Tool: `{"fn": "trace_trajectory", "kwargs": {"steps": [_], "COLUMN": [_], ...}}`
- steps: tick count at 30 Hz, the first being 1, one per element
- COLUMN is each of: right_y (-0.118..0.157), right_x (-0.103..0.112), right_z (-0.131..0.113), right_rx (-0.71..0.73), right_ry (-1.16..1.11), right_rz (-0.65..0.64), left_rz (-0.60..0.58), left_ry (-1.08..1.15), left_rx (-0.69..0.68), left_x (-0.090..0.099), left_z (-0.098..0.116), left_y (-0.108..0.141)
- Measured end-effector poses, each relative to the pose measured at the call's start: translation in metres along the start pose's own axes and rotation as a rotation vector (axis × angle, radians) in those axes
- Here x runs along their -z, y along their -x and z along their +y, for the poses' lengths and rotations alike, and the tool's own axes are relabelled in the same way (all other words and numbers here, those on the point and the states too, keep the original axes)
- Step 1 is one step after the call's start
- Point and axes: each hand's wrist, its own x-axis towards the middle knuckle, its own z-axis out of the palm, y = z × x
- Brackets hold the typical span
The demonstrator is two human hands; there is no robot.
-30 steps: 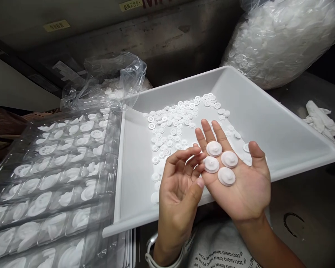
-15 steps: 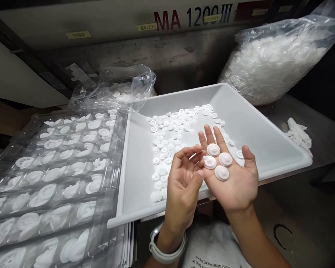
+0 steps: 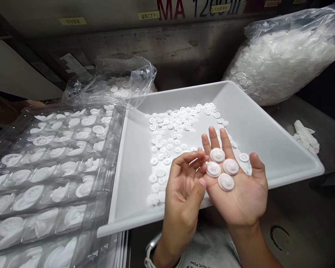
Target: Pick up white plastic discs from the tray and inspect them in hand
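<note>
Several white toothed plastic gears (image 3: 226,182) lie on the upturned palm and finger bases of my right hand (image 3: 237,193). Its fingers are stretched out, with the thumb spread to the side; the gears rest there without fingers wrapped round them. Beside it, my left hand (image 3: 184,190) has loosely curled fingers, with a gap between thumb and fingertips. Those fingertips are at the edge of the leftmost gear (image 3: 213,169); whether they touch it I cannot tell. Under and beyond both hands is a light grey tray (image 3: 251,111), with many small white gears (image 3: 173,134) scattered on its floor.
At left, clear blister trays (image 3: 100,190) hold white parts in rows. Behind them lies an open plastic bag (image 3: 142,74) with white pieces. A large filled bag (image 3: 284,59) stands at back right, near a crumpled white cloth (image 3: 307,136). A machine panel (image 3: 114,44) backs the table.
The view has shifted, so tray and bags sit differently in the picture. The leftmost gear on my right palm now shows a smoother face. Both hands keep nearly the same pose.
</note>
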Motion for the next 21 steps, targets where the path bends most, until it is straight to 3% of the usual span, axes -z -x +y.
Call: {"fn": "trace_trajectory", "kwargs": {"steps": [14,21], "right_y": [-0.008,-0.011], "right_x": [-0.001,-0.001], "right_z": [-0.002,-0.005], "right_rx": [-0.134,-0.164], "right_ry": [-0.143,-0.172], "right_rz": [0.079,0.074], "left_rz": [0.261,0.301], "left_ry": [0.174,0.296], "left_rx": [0.155,0.289], "left_x": [-0.007,-0.001], "left_z": [0.006,0.006], "left_y": [-0.004,-0.008]}}
